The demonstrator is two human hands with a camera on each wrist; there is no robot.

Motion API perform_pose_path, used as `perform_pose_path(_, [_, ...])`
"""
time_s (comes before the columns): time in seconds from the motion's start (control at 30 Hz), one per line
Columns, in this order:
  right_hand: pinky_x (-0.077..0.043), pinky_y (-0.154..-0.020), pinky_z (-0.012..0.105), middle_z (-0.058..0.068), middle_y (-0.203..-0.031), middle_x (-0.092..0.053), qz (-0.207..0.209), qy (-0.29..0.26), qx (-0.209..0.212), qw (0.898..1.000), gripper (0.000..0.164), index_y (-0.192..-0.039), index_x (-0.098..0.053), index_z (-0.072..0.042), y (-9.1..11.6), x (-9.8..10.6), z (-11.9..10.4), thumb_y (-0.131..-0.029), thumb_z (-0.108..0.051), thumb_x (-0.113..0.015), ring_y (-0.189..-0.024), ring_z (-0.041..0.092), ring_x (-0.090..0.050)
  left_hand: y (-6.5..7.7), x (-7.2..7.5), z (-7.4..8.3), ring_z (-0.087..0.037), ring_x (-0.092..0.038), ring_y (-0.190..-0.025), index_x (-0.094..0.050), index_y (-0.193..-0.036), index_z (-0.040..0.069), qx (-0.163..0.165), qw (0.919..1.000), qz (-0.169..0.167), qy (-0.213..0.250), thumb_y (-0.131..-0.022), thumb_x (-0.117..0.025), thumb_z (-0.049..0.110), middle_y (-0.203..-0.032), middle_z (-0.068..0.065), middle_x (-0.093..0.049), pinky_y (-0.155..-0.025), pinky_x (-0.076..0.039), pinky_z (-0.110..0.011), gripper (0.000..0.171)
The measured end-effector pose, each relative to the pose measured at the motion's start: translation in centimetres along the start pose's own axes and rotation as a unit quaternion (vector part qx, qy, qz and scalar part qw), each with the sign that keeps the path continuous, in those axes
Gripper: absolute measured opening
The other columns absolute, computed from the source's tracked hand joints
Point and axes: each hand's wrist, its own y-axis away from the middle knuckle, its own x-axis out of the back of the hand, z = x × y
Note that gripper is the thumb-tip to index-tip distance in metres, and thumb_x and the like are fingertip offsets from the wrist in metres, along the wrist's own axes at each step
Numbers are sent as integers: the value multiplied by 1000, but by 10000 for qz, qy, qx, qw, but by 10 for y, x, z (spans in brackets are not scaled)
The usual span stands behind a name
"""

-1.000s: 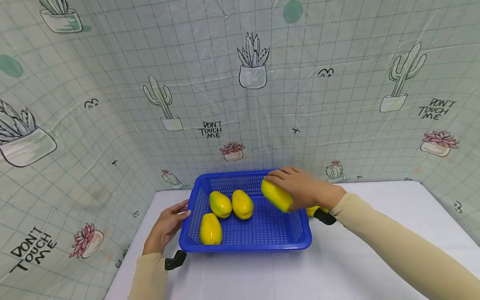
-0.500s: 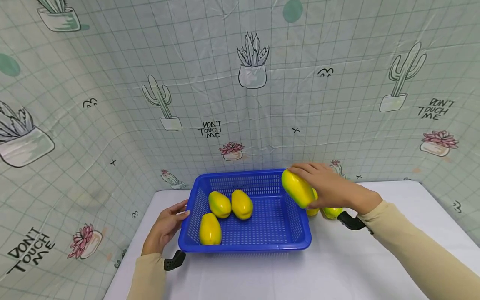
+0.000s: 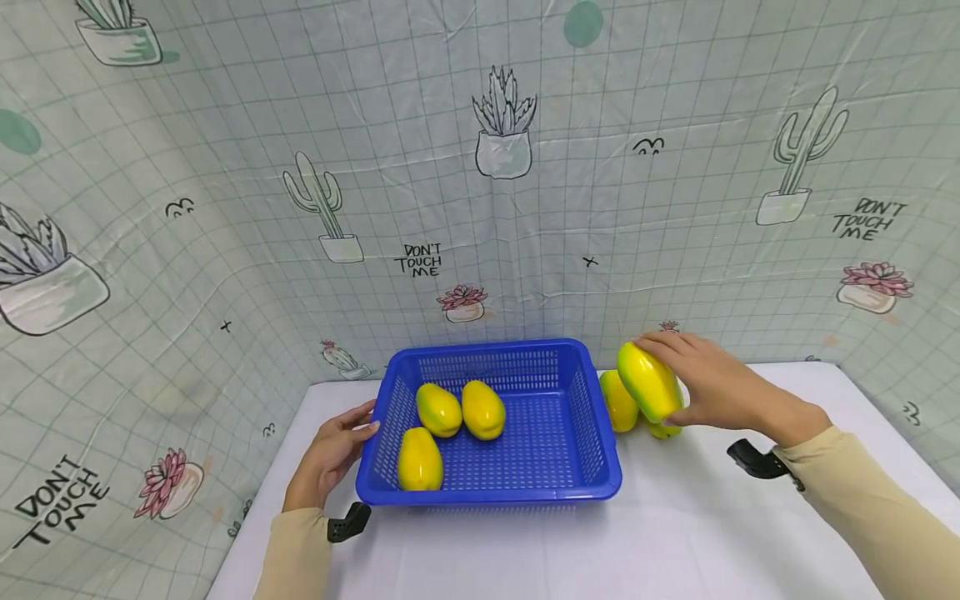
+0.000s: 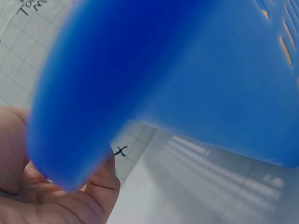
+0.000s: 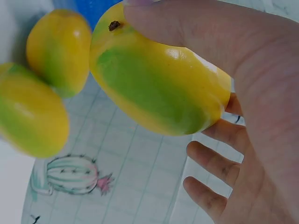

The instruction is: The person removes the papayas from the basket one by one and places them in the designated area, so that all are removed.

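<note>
My right hand (image 3: 708, 379) holds a yellow-green papaya (image 3: 648, 385) in the air to the right of the blue plastic basket (image 3: 491, 497). In the right wrist view its thumb lies over the brown stem end of that papaya (image 5: 145, 84). Two more papayas, one (image 3: 617, 404) beside the basket wall and another (image 3: 664, 431) mostly hidden, lie below it on the table. Inside the basket sit three yellow papayas (image 3: 483, 410) toward the left. My left hand (image 3: 333, 450) grips the basket's left rim, which passes between thumb and fingers in the left wrist view.
A white cloth covers the table (image 3: 675, 525). Behind and to the left hangs a grid-patterned curtain (image 3: 525, 225) printed with cacti, close to the basket's back rim. A black camera mount (image 3: 757, 458) juts from the right wrist, and another (image 3: 348, 522) from the left.
My right hand has carried the papaya rightward, from above the basket's right part to beyond its wall, uncovering papayas on the table. The left hand and basket have stayed put.
</note>
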Motion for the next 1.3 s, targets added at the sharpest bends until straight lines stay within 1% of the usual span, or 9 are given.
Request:
perform_pose_path(0.1, [-38,-111,70,22,-153,-51,16,-25,-121,9999,108,-153,-46,2,8,0,7,-63,-20,-102,-137,49,-48,0,0,0,-14,-65,-93,-44,-159,1,10,10000,3,19,-106,-61,3,-153,-27,-43,-80,-56,-16,56])
perform_pose_path(0.33, [-42,-105,73,26,-150,-51,73,-42,-486,9988,111,-153,-45,2,27,-5,24,-62,-22,-104,-132,51,-50,0,0,0,-14,-65,-94,-44,-159,1,6,10000,5,-28,-106,-62,4,-153,-27,-43,-80,-57,-16,56])
perform_pose_path(0.57, [-42,-104,74,27,-151,-49,13,-137,-846,9963,109,-153,-45,3,43,-8,41,-63,-21,-102,-131,53,-49,2,0,0,-13,-65,-93,-43,-159,0,-25,10000,-38,-6,-107,-60,4,-151,-26,-43,-80,-56,-16,55])
perform_pose_path(0.73, [-44,-101,72,27,-147,-52,160,-98,-887,9959,109,-150,-47,4,53,-14,55,-61,-21,-104,-126,53,-51,1,0,1,-12,-65,-92,-43,-159,0,-21,10000,-74,28,-107,-60,4,-151,-26,-43,-80,-57,-16,56])
perform_pose_path(0.87, [-45,-99,72,29,-145,-52,183,-82,-940,9954,109,-149,-47,6,59,-21,65,-61,-24,-104,-122,54,-53,1,0,1,-12,-65,-92,-43,-159,0,-10,10000,-70,50,-106,-60,3,-151,-26,-43,-80,-57,-17,56])
perform_pose_path(1.0, [-45,-98,73,33,-145,-50,13,-143,-1125,9935,110,-150,-45,9,64,-26,72,-63,-27,-103,-121,56,-52,1,1,1,-12,-64,-92,-44,-159,0,-12,10000,-61,35,-107,-60,4,-151,-26,-43,-80,-56,-16,55])
perform_pose_path(1.13, [-43,-100,76,35,-146,-48,-172,-234,-1325,9908,110,-151,-43,11,68,-31,78,-66,-28,-102,-124,58,-49,1,1,1,-13,-65,-92,-44,-159,1,-21,10000,-70,11,-106,-61,4,-151,-26,-44,-80,-57,-17,55])
perform_pose_path(1.3, [-43,-100,76,37,-146,-47,-353,-391,-1474,9877,110,-151,-41,12,72,-40,87,-68,-29,-101,-125,60,-48,1,0,1,-13,-65,-92,-44,-159,1,-11,10000,-62,24,-106,-61,4,-150,-25,-45,-80,-57,-17,55])
